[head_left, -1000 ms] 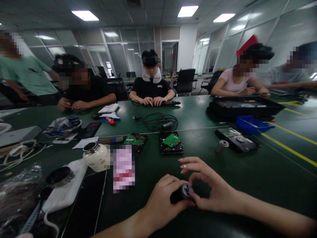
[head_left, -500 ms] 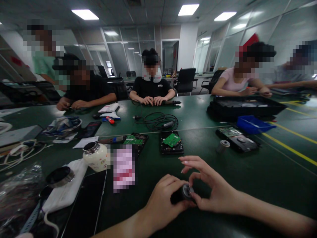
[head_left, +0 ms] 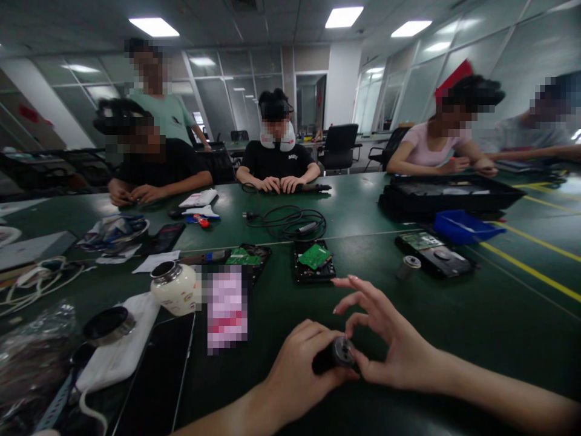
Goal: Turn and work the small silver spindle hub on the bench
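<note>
My left hand (head_left: 302, 360) is wrapped round a short dark cylinder (head_left: 344, 350), its round grey end turned toward my right hand. Small details on that end are too fine to make out. My right hand (head_left: 385, 348) brings thumb and index finger together at the end face, while the other fingers stay raised and apart. Whatever lies between these two fingertips is too small to tell. Beyond my right hand a small metal cylinder (head_left: 410, 267) stands on the green table. An opened hard drive with a green circuit board (head_left: 315, 257) lies just past my hands.
At left are a tablet (head_left: 154, 369), a cream bottle (head_left: 175, 290), a white box (head_left: 122, 357) and a plastic bag (head_left: 31, 357). Farther off lie a coiled cable (head_left: 295, 221), a blue tray (head_left: 467, 227) and another hard drive (head_left: 447, 257). Several people sit opposite.
A standing person in a green shirt has moved to the right behind the seated person at left. My hands hold nearly the same pose on the dark cylinder.
</note>
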The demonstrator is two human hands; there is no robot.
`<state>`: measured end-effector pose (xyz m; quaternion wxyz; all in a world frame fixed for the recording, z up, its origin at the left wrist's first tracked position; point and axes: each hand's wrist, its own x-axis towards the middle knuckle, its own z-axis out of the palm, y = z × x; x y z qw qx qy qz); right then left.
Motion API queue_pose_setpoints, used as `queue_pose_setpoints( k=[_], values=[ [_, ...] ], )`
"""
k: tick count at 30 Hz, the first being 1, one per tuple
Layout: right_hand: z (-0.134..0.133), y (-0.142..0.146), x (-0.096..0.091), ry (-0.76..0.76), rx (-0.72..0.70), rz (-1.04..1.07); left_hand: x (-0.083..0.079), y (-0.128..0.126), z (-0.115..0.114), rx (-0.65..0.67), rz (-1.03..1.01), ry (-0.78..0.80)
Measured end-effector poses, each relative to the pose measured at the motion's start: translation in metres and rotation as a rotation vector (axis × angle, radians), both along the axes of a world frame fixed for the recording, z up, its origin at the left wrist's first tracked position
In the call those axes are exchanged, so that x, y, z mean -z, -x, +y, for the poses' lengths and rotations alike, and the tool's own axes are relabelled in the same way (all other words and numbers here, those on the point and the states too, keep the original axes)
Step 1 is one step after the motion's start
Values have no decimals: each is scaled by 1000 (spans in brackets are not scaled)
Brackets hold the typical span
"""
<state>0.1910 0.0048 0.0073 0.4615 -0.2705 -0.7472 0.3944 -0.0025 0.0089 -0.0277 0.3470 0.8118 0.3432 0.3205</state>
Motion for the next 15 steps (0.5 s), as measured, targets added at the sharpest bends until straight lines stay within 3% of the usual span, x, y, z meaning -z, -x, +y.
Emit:
queue_pose_setpoints(
  k=[6, 9, 15],
  values=[
    [17, -22, 0, -98, 168, 25, 1, 1, 0, 2, 5, -1],
    [27, -43, 18, -160, 208, -75, 0, 1, 0, 4, 9, 13],
    [37, -67, 56, -121, 212, -204, -1, 1, 0, -4, 11, 27]
  ],
)
